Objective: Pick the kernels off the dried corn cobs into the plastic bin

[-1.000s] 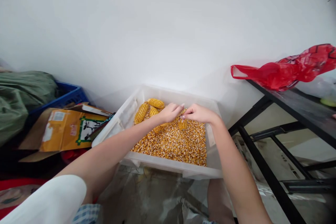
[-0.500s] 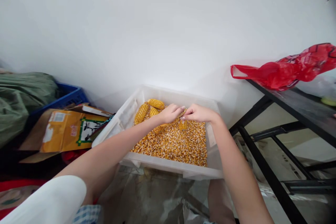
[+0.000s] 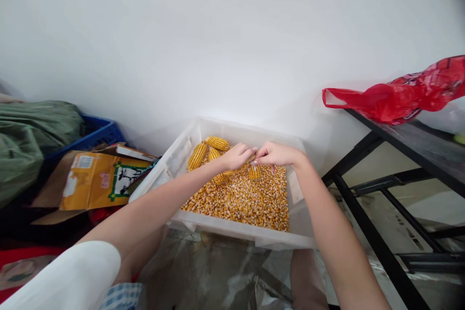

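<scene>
Loose corn kernels (image 3: 240,208) cover the bottom of a white plastic tub (image 3: 232,226). Over them, my left hand (image 3: 238,156) is closed around a corn cob (image 3: 255,172), whose end shows below the fingers; the rest is hidden. My right hand (image 3: 274,154) meets it from the right, fingers pinched on the same cob with the thumb against its kernels. Several whole cobs, such as one cob (image 3: 197,156) by the left wall and another cob (image 3: 217,143) behind it, lie on the kernels left of my hands.
At the left are a torn yellow cardboard box (image 3: 89,181), a blue crate (image 3: 103,131) and a green sack (image 3: 39,128). A black metal frame (image 3: 366,225) stands close on the right, with a red plastic bag (image 3: 395,101) on top. A white wall (image 3: 232,43) rises behind the tub.
The view has shifted slightly, moving the tub and frame a little rightward. My right hand's fingers have shifted slightly at the cob; my left hand keeps its place.
</scene>
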`<state>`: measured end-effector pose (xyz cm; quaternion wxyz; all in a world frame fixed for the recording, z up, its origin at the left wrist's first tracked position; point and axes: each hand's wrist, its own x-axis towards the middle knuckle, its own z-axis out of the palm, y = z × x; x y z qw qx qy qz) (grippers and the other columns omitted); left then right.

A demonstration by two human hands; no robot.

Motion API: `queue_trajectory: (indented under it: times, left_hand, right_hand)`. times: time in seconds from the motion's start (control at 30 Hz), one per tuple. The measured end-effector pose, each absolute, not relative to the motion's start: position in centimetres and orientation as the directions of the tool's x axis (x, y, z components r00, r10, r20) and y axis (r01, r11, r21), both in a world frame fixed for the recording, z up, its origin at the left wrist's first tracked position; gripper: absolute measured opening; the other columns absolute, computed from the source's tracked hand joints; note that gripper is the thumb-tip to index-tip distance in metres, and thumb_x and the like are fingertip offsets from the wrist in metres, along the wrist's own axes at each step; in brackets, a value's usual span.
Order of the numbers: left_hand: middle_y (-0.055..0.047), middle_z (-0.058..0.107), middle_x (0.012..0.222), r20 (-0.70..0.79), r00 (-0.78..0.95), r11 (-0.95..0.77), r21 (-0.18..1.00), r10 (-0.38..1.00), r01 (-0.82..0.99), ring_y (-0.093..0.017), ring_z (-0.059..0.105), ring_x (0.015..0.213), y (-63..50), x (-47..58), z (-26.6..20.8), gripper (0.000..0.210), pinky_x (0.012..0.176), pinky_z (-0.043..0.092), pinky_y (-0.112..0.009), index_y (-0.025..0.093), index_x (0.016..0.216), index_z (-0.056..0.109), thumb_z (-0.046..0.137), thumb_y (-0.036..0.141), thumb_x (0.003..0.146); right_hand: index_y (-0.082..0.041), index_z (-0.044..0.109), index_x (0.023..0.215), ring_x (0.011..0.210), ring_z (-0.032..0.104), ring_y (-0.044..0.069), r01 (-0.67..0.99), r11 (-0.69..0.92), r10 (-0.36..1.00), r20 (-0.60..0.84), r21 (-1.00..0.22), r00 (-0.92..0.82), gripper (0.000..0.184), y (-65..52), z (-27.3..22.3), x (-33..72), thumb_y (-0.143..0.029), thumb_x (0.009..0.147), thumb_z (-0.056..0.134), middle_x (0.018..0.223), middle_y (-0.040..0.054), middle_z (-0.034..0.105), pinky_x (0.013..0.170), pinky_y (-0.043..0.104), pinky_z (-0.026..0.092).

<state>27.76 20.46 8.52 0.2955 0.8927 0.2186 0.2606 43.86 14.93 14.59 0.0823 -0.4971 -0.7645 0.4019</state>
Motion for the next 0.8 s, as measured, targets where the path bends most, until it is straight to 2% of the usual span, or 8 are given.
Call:
queue_trajectory:
  times: [0.1,0.33,0.47,0.57,0.7,0.77,0.8]
  left_hand:
    - [0.000,0.052,0.050,0.341,0.773,-0.731,0.645,0.535,0.222,-0.011,0.046,0.054,20.4,27.7,8.7,0.043,0.058,0.036,-0.022,0.014,0.059,0.056,0.028,0.032,0.085]
    - [-0.001,0.058,0.058,0.321,0.777,-0.716,0.661,0.542,0.226,-0.013,0.049,0.060,20.6,27.4,8.8,0.039,0.061,0.038,-0.023,0.015,0.064,0.060,0.030,0.030,0.085]
    - [-0.002,0.057,0.058,0.350,0.795,-0.755,0.626,0.495,0.194,-0.013,0.048,0.059,20.6,27.5,8.4,0.040,0.062,0.038,-0.024,0.014,0.063,0.059,0.030,0.030,0.086]
    - [-0.002,0.056,0.053,0.353,0.764,-0.709,0.680,0.541,0.188,-0.012,0.049,0.058,20.6,27.5,8.4,0.048,0.065,0.039,-0.024,0.013,0.058,0.058,0.028,0.035,0.088]
    - [-0.003,0.058,0.054,0.323,0.681,-0.531,0.840,0.657,0.114,-0.012,0.055,0.059,21.5,27.0,8.6,0.055,0.069,0.043,-0.024,0.013,0.057,0.057,0.023,0.043,0.089]
    - [-0.003,0.059,0.053,0.320,0.611,-0.449,0.891,0.724,0.064,-0.013,0.056,0.057,22.5,26.5,8.7,0.054,0.067,0.044,-0.024,0.013,0.058,0.056,0.026,0.047,0.088]
    - [-0.003,0.058,0.053,0.315,0.574,-0.405,0.914,0.756,0.033,-0.013,0.057,0.056,23.0,26.3,8.7,0.052,0.065,0.045,-0.025,0.014,0.059,0.054,0.027,0.048,0.087]
  right_hand:
    - [-0.010,0.069,0.077,0.044,0.037,0.005,0.697,0.195,0.817,-0.279,-0.690,-0.505,0.026,15.2,14.6,43.9,-0.034,0.074,0.058,0.053,-0.0024,0.049,0.040,0.020,0.043]
    - [-0.010,0.070,0.082,0.043,0.040,0.005,0.713,0.206,0.768,-0.341,-0.670,-0.542,0.028,16.4,15.3,43.8,-0.035,0.074,0.059,0.059,-0.0002,0.057,0.041,0.020,0.041]
    - [-0.010,0.070,0.077,0.045,0.043,0.006,0.765,0.204,0.721,-0.434,-0.611,-0.539,0.025,16.2,14.5,42.9,-0.033,0.070,0.062,0.062,0.0011,0.059,0.040,0.019,0.038]
    - [-0.011,0.069,0.075,0.046,0.044,0.007,0.823,0.202,0.744,-0.463,-0.530,-0.481,0.022,15.5,12.7,42.9,-0.031,0.072,0.060,0.060,0.0005,0.057,0.040,0.019,0.035]
    - [-0.012,0.067,0.071,0.044,0.039,0.007,0.876,0.241,0.826,-0.386,-0.417,-0.411,0.026,14.1,10.5,44.3,-0.034,0.078,0.054,0.050,-0.0019,0.049,0.044,0.021,0.029]
    - [-0.013,0.063,0.068,0.048,0.040,0.008,0.860,0.235,0.882,-0.272,-0.454,-0.384,0.029,13.1,10.4,44.7,-0.037,0.080,0.052,0.052,-0.0016,0.048,0.047,0.022,0.029]
    - [-0.014,0.060,0.068,0.049,0.041,0.009,0.825,0.214,0.915,-0.188,-0.523,-0.357,0.030,12.3,10.6,44.5,-0.039,0.082,0.050,0.054,-0.0015,0.048,0.048,0.022,0.030]
